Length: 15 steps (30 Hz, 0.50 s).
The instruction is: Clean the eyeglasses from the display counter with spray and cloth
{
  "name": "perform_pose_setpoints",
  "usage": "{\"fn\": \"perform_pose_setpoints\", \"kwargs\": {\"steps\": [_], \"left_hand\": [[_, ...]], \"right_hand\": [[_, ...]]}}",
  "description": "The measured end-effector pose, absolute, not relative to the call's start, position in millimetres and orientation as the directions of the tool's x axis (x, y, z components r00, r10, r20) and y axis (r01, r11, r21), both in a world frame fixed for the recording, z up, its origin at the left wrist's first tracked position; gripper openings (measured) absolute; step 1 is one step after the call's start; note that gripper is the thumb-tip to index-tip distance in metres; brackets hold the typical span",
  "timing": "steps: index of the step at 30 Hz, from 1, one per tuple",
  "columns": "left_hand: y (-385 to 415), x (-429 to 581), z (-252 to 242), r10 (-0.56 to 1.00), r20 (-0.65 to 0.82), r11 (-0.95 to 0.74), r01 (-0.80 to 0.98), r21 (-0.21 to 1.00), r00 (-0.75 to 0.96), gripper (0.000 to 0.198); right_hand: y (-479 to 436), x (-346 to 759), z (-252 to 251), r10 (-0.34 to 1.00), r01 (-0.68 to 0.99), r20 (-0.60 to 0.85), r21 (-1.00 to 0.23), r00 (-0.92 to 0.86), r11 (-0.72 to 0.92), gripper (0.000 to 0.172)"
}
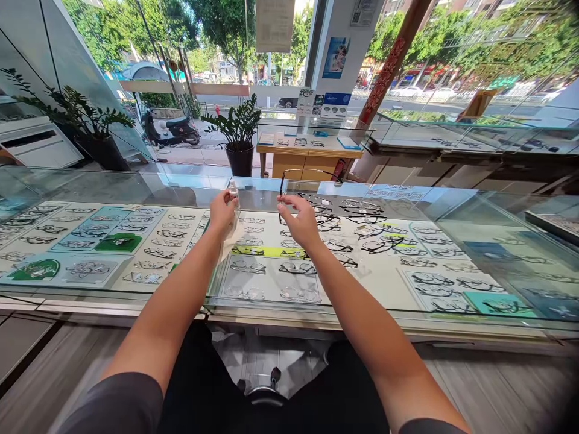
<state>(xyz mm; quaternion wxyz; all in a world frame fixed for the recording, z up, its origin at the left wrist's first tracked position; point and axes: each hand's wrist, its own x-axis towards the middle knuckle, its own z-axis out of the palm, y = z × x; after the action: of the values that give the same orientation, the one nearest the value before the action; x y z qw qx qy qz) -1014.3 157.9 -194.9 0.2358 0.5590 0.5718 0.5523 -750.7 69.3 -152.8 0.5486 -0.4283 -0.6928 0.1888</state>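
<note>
My left hand (222, 211) is closed around a small clear spray bottle (233, 187) with a white top, held upright above the glass counter (181, 300). To its right, my right hand (298, 218) pinches a pair of eyeglasses (282, 182) with a thin dark frame. The frame is raised over the counter's far part, and its lenses are hard to make out. Several dark-framed eyeglasses (362, 208) lie at the counter's far right of my right hand. Rows of other glasses (248, 267) show beneath the pane, below and between my hands.
Green trays (118, 242) with glasses show at the left of the counter. Beyond it stand a potted plant (239, 160) and a wooden display table (312, 148) before the windows. A chair base (268, 395) is under me.
</note>
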Motion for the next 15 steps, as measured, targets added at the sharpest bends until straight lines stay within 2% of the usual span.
{"fn": "perform_pose_setpoints", "kwargs": {"steps": [6, 9, 12, 15], "left_hand": [[157, -1020, -191, 0.86, 0.383, -0.184, 0.493, 0.85, -0.338, 0.067], [153, -1020, -188, 0.846, 0.389, -0.167, 0.511, 0.843, -0.364, 0.075], [144, -1014, -180, 0.849, 0.396, -0.193, 0.492, 0.849, -0.35, 0.074], [128, -1005, -159, 0.762, 0.534, -0.311, 0.517, 0.798, -0.366, 0.058]], "right_hand": [[70, -751, -154, 0.803, 0.406, 0.595, -0.728, -0.024, 0.552, 0.034], [71, -750, -154, 0.803, 0.41, 0.595, -0.727, -0.022, 0.55, 0.034], [72, -749, -153, 0.802, 0.413, 0.596, -0.723, -0.03, 0.554, 0.033], [73, -748, -153, 0.805, 0.419, 0.592, -0.725, -0.028, 0.547, 0.032]]}}
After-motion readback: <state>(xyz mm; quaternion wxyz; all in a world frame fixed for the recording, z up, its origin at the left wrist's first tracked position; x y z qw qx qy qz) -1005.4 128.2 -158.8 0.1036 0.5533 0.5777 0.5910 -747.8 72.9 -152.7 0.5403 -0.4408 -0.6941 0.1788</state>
